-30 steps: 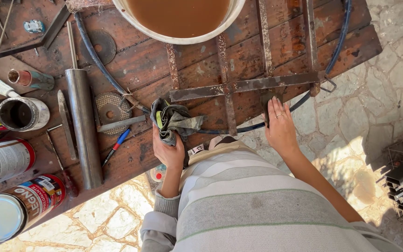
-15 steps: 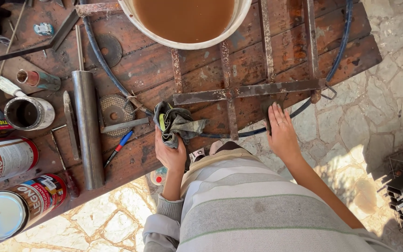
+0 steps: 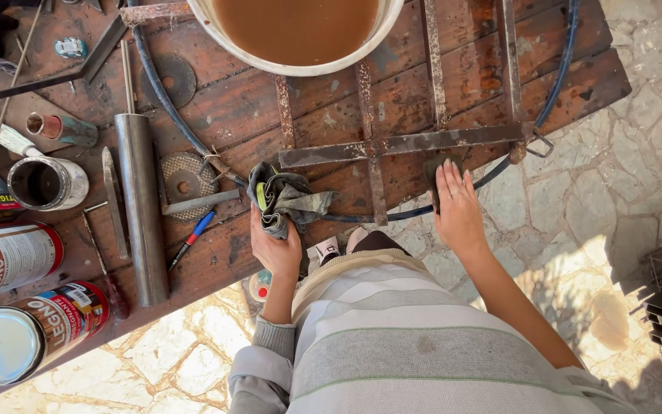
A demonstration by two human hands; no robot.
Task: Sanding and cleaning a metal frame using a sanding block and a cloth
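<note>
Fingers of the left hand (image 3: 276, 244) are curling tight around a crumpled grey rag (image 3: 285, 199), bunching it at the near edge of the wooden table (image 3: 216, 115). The right hand (image 3: 457, 211) is lying flat and spread, palm pressing a small dark pad (image 3: 432, 170) just below the rusty metal frame (image 3: 400, 142). A metal tube (image 3: 141, 207) is lying to the left, paint cans (image 3: 17, 330) beyond it, and a white bucket of brown liquid (image 3: 296, 34) is standing at the far side.
</note>
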